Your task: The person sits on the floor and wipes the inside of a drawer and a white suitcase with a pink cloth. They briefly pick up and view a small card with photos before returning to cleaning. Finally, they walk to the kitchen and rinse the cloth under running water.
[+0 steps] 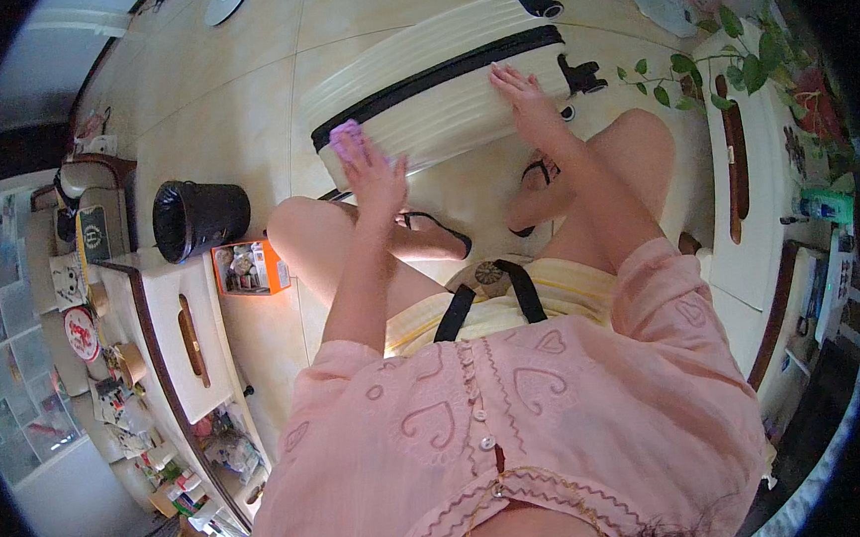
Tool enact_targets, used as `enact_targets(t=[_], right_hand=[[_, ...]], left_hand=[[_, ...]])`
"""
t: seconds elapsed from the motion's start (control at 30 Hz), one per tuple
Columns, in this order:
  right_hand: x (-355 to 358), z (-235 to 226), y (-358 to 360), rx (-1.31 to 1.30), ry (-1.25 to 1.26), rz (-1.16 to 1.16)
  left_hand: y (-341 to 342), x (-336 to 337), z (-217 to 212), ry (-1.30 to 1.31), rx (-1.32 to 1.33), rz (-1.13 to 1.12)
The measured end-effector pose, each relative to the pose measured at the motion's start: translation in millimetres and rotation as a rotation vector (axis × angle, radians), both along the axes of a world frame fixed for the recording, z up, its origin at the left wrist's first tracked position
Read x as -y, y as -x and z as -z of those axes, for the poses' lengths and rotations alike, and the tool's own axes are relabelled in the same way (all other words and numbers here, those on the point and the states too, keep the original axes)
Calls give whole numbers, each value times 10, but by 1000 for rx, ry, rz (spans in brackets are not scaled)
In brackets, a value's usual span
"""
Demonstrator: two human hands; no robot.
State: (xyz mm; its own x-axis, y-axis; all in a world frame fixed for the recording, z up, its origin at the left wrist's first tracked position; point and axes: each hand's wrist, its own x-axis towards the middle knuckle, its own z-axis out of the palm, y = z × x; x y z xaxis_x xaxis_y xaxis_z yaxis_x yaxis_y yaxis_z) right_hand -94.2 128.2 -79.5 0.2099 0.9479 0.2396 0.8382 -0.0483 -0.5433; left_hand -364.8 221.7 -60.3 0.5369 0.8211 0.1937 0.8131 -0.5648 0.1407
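A cream ribbed suitcase lies on its long side on the floor in front of my knees. A black zip band runs along it, and its black wheels point right. My left hand has a crumpled purple cloth under its fingers, pressed against the left end of the suitcase. Toward the other end, my right hand rests on the near shell with fingers stretched out and nothing held. Its fingertips lie a little below the zip band, not far from the wheels.
A black bin and an orange box of small items stand at the left, by a white cabinet with cluttered shelves. At the right are a white cabinet and a trailing green plant. Tiled floor surrounds the suitcase.
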Motion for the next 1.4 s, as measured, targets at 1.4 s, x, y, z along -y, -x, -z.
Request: enact_targets(t=[1.4], right_hand=[[37,-16,-50,46,-42,-31]], left_hand=[[194,247,86,151,62,-308]])
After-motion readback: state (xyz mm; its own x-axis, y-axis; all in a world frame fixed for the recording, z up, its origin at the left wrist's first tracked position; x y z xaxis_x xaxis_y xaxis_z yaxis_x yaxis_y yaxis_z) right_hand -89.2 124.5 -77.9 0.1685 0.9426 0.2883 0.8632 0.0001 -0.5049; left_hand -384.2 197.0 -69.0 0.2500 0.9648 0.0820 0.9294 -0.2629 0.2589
